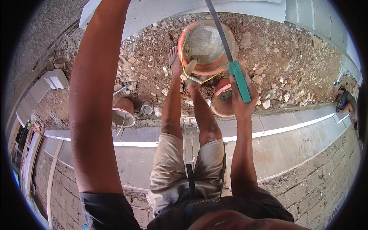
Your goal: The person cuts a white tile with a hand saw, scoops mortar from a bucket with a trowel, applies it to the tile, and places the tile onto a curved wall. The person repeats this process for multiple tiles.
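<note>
My right hand (pixel 243 109) is closed around the green handle (pixel 240 81) of what looks like a hand saw, seen edge-on. Its long grey blade (pixel 220 30) runs up and out past the top edge of the picture. My left arm (pixel 96 96) stretches forward beyond that same edge, so its hand is hidden. Just ahead spreads a pale grey block surface (pixel 153 19). Between the saw and my feet stands an orange tub (pixel 231 38) with wet grey mortar inside. A tool's wooden handle (pixel 190 67) leans over the tub's near rim.
A smaller orange bucket (pixel 224 112) is near my right forearm; another bucket (pixel 124 106) lies left of my legs beside a white cup (pixel 147 108). Rubble and soil (pixel 291 69) cover the ground. Behind runs a block wall (pixel 287 157). At the far right crouches another person (pixel 346 102).
</note>
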A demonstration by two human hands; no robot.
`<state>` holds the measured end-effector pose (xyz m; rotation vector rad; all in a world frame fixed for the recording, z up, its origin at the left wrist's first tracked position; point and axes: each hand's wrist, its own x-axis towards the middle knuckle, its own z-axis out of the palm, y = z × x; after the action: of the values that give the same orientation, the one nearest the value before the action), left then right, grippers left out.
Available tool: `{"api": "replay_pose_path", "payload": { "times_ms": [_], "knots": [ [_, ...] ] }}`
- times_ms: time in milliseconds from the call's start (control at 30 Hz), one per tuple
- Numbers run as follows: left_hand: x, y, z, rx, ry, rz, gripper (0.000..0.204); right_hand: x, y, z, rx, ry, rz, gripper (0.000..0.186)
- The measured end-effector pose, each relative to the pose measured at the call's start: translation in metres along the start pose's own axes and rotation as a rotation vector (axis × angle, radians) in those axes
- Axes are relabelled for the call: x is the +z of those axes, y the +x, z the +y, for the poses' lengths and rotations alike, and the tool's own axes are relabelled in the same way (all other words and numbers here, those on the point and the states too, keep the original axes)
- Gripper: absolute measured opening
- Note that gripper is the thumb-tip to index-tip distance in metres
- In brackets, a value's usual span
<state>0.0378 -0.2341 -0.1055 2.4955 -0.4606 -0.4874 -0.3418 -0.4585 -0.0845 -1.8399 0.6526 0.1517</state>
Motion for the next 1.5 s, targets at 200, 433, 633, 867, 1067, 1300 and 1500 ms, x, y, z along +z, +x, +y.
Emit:
{"api": "replay_pose_path", "payload": {
  "times_ms": [200, 433, 633, 867, 1067, 1300, 1500],
  "knots": [
    [-0.005, -0.004, -0.002, 0.060, -0.073, -0.039, 0.093, -0.007, -0.016, 0.024, -0.086, -0.327, -0.017, 0.035],
    [0.002, 0.003, -0.007, 0.009, -0.006, 0.013, 0.090, -0.008, -0.022, 0.059, 0.209, -0.027, -0.022, 0.040],
    [-0.001, 0.005, -0.007, 0.070, -0.020, -0.019, 0.089, -0.006, -0.038, 0.048, 0.039, 0.137, 0.078, 0.032],
    [0.005, 0.004, -0.005, 0.067, -0.075, -0.019, 0.086, 0.017, -0.021, 0.048, 0.321, -0.135, 0.028, 0.045],
    [0.000, 0.001, 0.001, -0.015, -0.017, -0.001, 0.086, -0.012, -0.052, 0.083, -0.008, -0.157, 0.073, 0.043],
    [0.009, -0.006, 0.001, 0.071, -0.266, -0.063, 0.089, -0.016, -0.077, 0.099, 0.171, -0.025, 0.024, 0.044],
    [-0.014, -0.019, 0.016, -0.144, -0.084, -0.186, 0.098, -0.084, -0.047, 0.027, 0.393, -0.025, -0.209, 0.044]
  ]
}}
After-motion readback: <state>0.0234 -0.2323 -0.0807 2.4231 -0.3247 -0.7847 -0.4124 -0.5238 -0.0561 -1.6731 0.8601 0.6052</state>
